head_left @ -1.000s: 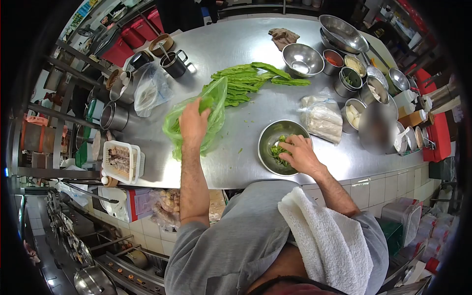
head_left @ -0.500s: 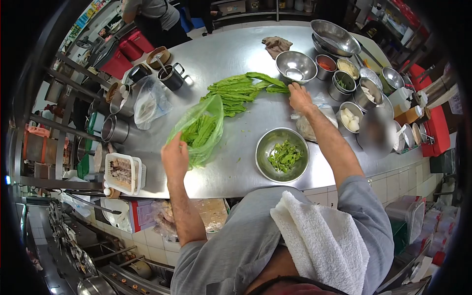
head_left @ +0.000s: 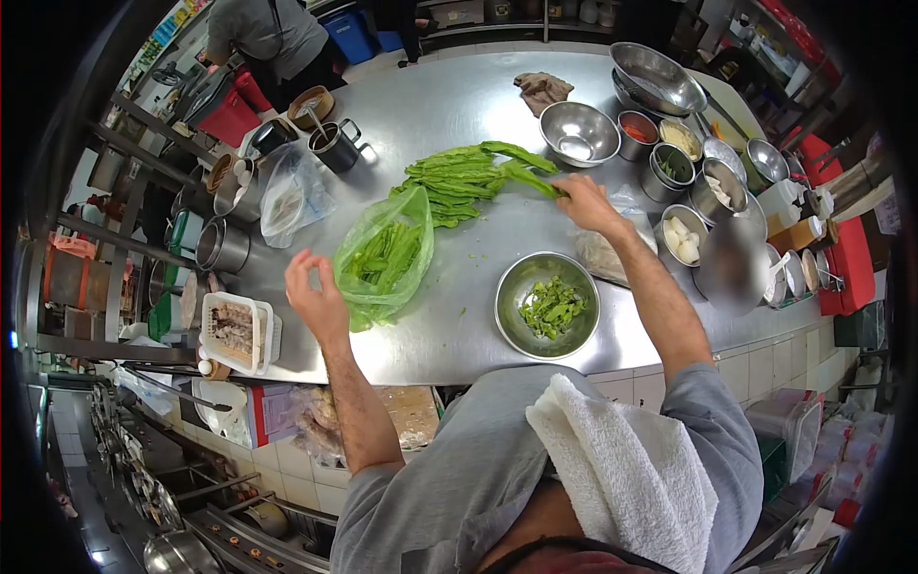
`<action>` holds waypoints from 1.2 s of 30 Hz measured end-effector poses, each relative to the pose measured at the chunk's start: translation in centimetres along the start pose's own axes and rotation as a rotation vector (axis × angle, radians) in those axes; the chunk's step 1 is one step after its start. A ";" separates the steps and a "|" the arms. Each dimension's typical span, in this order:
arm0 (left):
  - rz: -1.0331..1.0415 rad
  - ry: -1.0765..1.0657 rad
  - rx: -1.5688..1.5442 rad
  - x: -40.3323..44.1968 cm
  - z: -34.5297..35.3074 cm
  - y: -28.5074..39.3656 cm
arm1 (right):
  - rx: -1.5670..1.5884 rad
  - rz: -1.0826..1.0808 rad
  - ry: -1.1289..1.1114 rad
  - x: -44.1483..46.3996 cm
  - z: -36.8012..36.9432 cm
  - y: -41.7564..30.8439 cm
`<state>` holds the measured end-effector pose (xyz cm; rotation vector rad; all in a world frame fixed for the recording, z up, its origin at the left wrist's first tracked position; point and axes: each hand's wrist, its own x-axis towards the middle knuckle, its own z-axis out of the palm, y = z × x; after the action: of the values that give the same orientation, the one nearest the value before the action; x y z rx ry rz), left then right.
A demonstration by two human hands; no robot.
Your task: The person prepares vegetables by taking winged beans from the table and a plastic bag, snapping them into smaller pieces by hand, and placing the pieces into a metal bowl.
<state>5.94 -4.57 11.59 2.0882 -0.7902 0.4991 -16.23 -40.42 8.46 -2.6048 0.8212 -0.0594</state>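
My right hand pinches the end of a long green winged bean, whose other end reaches toward the pile. That pile of winged beans lies on the steel table, frilly-edged and roughly side by side. Left of it, a green plastic bag stands with its mouth open and more winged beans inside. Just left of the bag my left hand hovers with fingers apart, holding nothing. Closer to my body, a steel bowl contains small torn green pieces.
An empty steel bowl and a brown cloth sit farther back. Several ingredient containers line the right, including peeled white pieces. At left are a clear bag, a dark steel mug and a white basket. Another person stands beyond.
My left hand has come away from the green bag, moving left and opening. My right hand has shifted slightly right and nearer, drawing one winged bean out from the others.
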 end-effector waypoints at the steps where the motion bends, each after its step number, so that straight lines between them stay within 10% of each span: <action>1: 0.014 0.134 -0.086 0.6 -0.2 1.2 | 0.128 -0.063 0.040 -0.6 -0.4 -0.6; 8: -0.295 -0.507 -0.952 -4.0 6.3 10.6 | 0.978 -0.144 -0.480 -6.9 1.4 -6.4; 15: -0.564 -0.644 -1.142 -5.9 8.4 10.3 | 1.347 -0.067 -0.581 -10.5 3.7 -6.2; 18: -0.408 -0.481 -0.948 -6.3 7.7 11.1 | 1.269 -0.054 -0.582 -11.3 3.5 -6.2; 20: 0.518 -0.398 -0.138 -5.8 6.3 12.0 | 1.232 -0.050 -0.592 -11.4 3.5 -6.2; 36: 0.478 -0.527 -0.062 -7.4 6.2 9.0 | 0.683 -0.088 -0.439 -11.9 2.4 -6.7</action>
<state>-5.16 -11.10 8.69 1.9874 -1.6095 0.1575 -22.00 -27.89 9.82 -1.9018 0.4238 0.1730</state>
